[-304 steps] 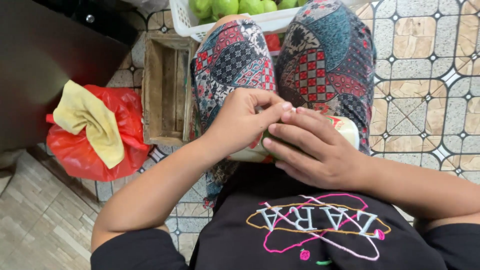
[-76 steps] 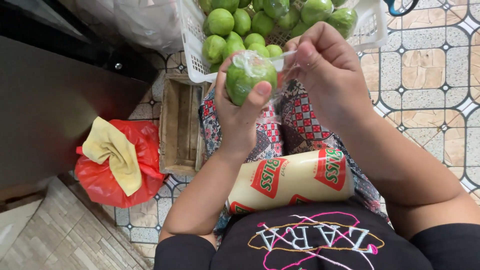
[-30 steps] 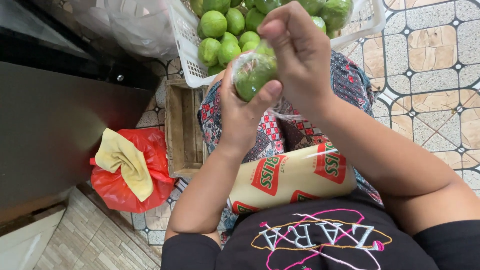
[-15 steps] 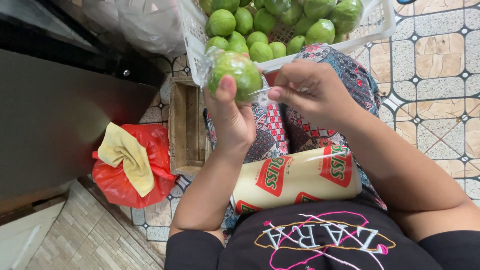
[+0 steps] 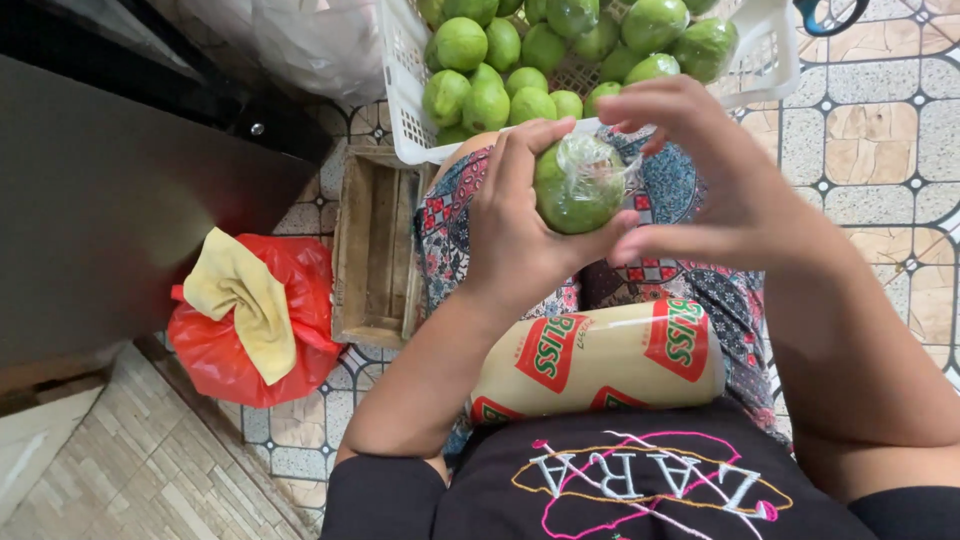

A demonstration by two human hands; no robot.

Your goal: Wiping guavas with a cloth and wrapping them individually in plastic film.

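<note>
My left hand point(image 5: 520, 235) grips a green guava point(image 5: 577, 190) wrapped in thin clear film, held above my knees. My right hand point(image 5: 705, 185) presses the film against the fruit from the right, fingers curled over its top. A cream roll of cling film with red and green labels point(image 5: 600, 360) lies across my lap. Just beyond my knees stands a white plastic basket point(image 5: 770, 60) filled with several bare green guavas point(image 5: 500, 70).
A small wooden crate point(image 5: 375, 250) sits on the patterned tile floor left of my legs. Further left lies a red plastic bag point(image 5: 250, 350) with a yellow cloth point(image 5: 240, 295) on it, beside a dark metal surface point(image 5: 110, 200). A clear plastic bag point(image 5: 310, 45) lies at the top.
The wrapped guava has come down from beside the basket to between both hands, and my right hand has moved in over it.
</note>
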